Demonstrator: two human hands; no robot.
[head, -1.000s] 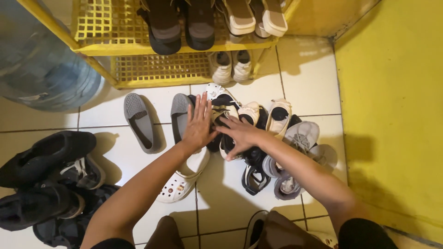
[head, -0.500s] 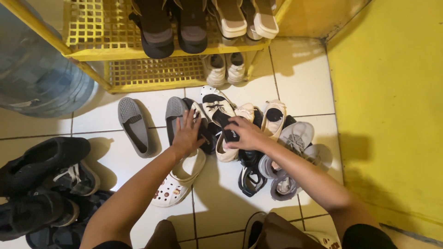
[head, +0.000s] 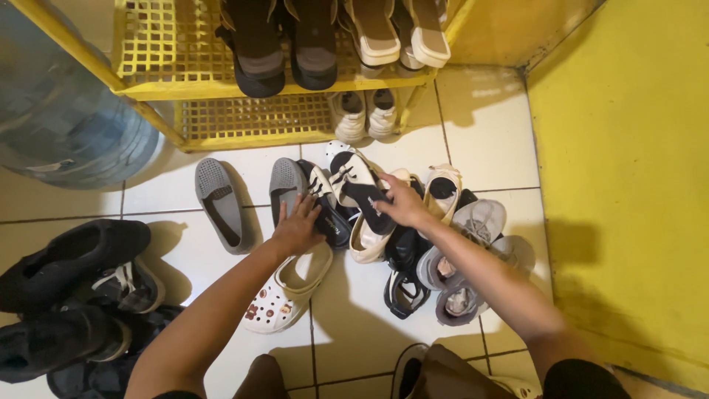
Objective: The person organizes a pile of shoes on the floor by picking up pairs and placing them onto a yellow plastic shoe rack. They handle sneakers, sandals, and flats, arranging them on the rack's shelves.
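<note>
Under the right hand (head: 402, 205), black-and-white sandal (head: 362, 188), fingers (head: 385, 193) clasped around its sole.

White tiled floor (head: 185, 255) bearing a grey slip-on pair (head: 221, 203), a white clog (head: 284, 295), heaped sandals (head: 402, 244) and, apparently, dark boots (head: 66, 295); yellow rack (head: 244, 111) above.

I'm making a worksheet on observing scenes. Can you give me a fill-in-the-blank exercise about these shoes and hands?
1. The shoe rack is coloured ____.
2. The right hand grips a black-and-white ____.
3. The left hand rests on a dark shoe, just above a ____ clog.
4. The shoes on the ground lie on a tiled ____.

Missing words: yellow; sandal; white; floor
</note>
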